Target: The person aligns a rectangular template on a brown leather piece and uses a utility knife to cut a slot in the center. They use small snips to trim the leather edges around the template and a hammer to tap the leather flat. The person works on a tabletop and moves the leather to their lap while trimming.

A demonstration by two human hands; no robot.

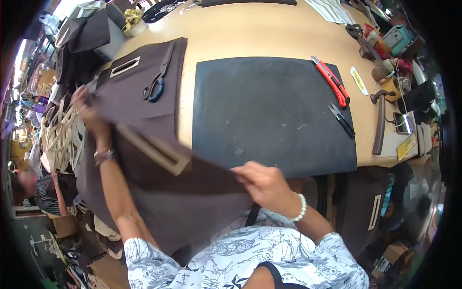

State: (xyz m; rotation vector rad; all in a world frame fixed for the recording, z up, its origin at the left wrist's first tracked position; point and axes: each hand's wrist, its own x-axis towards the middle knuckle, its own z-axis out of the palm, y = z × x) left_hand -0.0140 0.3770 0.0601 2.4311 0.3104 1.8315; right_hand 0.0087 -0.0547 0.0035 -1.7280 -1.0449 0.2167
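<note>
A dark brown fabric panel [192, 202] hangs slantwise over the table's near edge, in front of my body. A beige rectangular frame with a narrow slot [156, 150] lies on its upper part. My right hand [263, 182] pinches the panel's right corner between thumb and fingers. At the panel's upper left is my left hand [88, 110], smeared by motion; its grip is unclear. Beyond it, similar brown panels [130, 103] lie on the table, the top one with a beige-framed slot [125, 66]. Dark-handled scissors [158, 85] rest on them.
A black cutting mat [260, 115] covers the table's middle. On its right are a red utility knife [332, 83] and thread snips [342, 121]. Farther right lie a hammer [380, 120] and a phone [402, 123]. Pale straps [62, 127] hang at the left.
</note>
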